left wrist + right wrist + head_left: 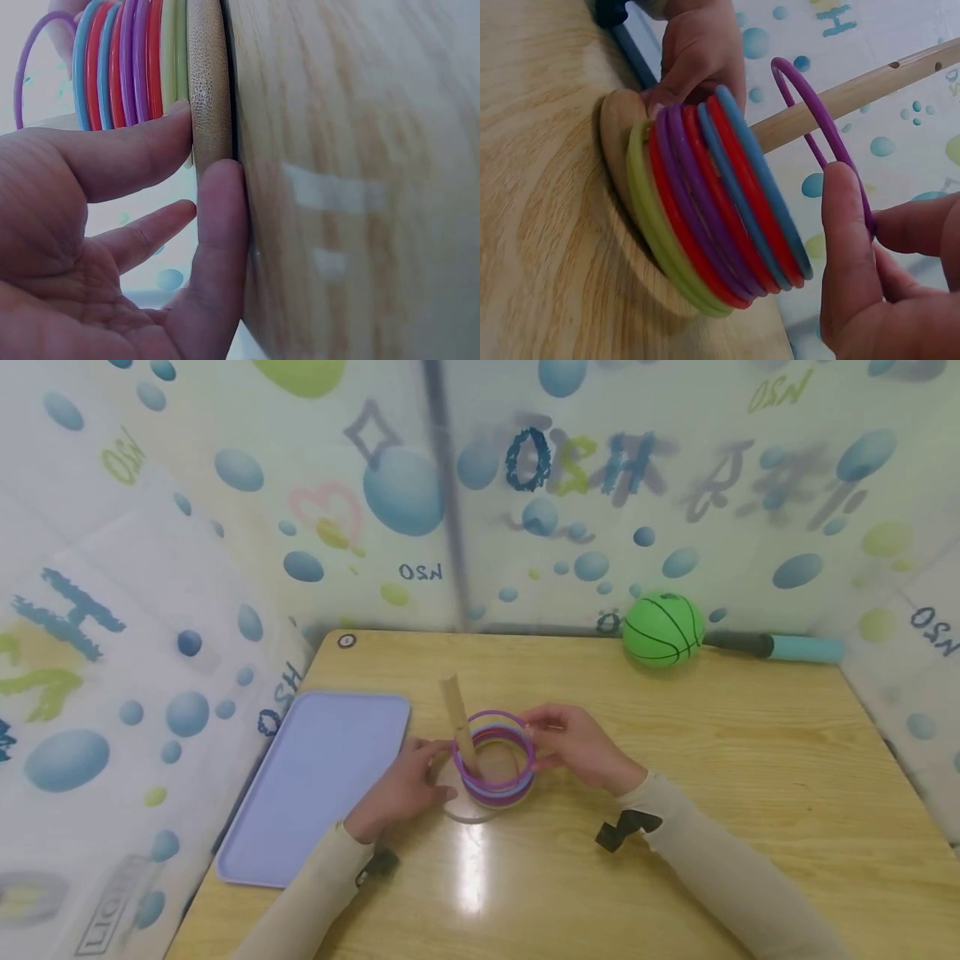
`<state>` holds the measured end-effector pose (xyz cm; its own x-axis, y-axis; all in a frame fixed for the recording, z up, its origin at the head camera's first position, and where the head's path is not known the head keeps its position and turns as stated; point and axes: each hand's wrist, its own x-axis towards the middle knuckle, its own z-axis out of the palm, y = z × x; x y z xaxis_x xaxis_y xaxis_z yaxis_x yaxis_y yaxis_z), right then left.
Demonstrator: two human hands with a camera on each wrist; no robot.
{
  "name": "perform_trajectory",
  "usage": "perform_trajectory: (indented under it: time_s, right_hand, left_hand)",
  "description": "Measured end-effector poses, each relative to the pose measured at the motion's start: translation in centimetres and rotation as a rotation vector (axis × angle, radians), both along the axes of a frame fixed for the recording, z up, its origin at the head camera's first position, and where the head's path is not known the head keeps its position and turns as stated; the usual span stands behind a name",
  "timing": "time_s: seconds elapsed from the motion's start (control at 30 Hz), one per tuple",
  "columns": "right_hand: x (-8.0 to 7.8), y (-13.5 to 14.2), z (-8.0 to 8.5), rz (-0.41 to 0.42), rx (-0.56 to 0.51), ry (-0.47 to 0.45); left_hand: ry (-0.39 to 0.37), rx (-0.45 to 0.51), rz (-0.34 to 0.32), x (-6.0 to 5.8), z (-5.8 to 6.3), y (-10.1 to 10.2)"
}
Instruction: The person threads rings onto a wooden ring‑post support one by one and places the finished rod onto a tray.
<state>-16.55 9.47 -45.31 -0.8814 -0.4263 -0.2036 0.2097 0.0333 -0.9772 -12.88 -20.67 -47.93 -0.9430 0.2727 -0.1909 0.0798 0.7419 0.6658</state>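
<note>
A wooden stand has a round base and an upright peg. Stacked around the peg on the base are several plastic rings in green, red, purple and blue. My right hand pinches a purple ring at its edge between thumb and fingers. That ring is tilted above the stack, and the peg passes through it. On the opposite side, my left hand holds the rim of the base, one fingertip at the lowest green ring.
A lilac tray lies left of the stand on the wooden table. Toward the back right sit a green ball and a pump-like teal and black tube. Printed curtains enclose the table's back and sides.
</note>
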Motion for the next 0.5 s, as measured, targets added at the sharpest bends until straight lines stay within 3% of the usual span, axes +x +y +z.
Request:
perform_trajectory:
  time_s: [0.5]
  right_hand:
    - [0.0, 0.3, -1.1, 0.039, 0.13, 0.083]
  left_hand:
    - [0.027, 0.005, -0.02, 0.2, 0.2, -0.2]
